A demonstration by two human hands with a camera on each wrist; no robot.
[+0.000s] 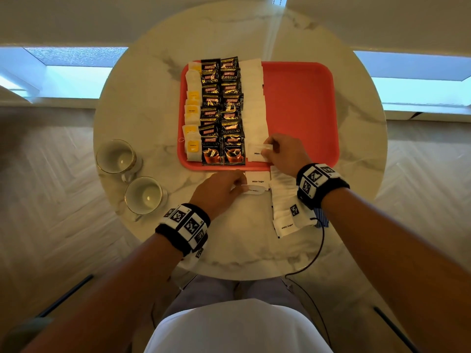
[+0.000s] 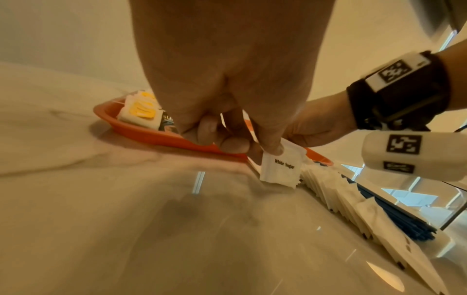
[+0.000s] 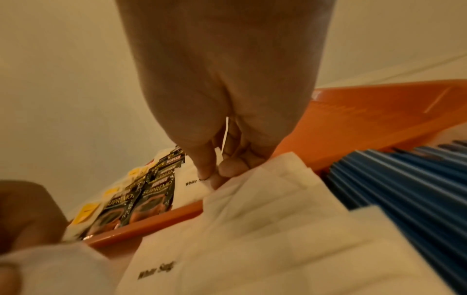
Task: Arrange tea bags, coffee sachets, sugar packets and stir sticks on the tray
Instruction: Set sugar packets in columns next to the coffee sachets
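Note:
On the red tray (image 1: 300, 103) lie a column of tea bags (image 1: 191, 115), two columns of black coffee sachets (image 1: 221, 110) and a column of white sugar packets (image 1: 254, 105). My right hand (image 1: 267, 150) (image 3: 215, 173) pinches the nearest sugar packet (image 1: 256, 152) (image 3: 194, 187) at that column's near end. My left hand (image 1: 238, 186) (image 2: 252, 147) pinches another sugar packet (image 1: 257, 181) (image 2: 280, 167) that stands on edge on the table, just in front of the tray (image 2: 151, 135). A fanned row of sugar packets (image 1: 283, 207) (image 2: 353, 209) (image 3: 278, 229) and blue stir sticks (image 1: 321, 216) (image 2: 404, 223) (image 3: 404, 179) lie under my right wrist.
Two glass cups (image 1: 116, 156) (image 1: 144, 194) stand at the left of the round marble table (image 1: 142, 98). A black cable (image 1: 319, 250) hangs from the right wrist over the table's near edge. The tray's right half is bare.

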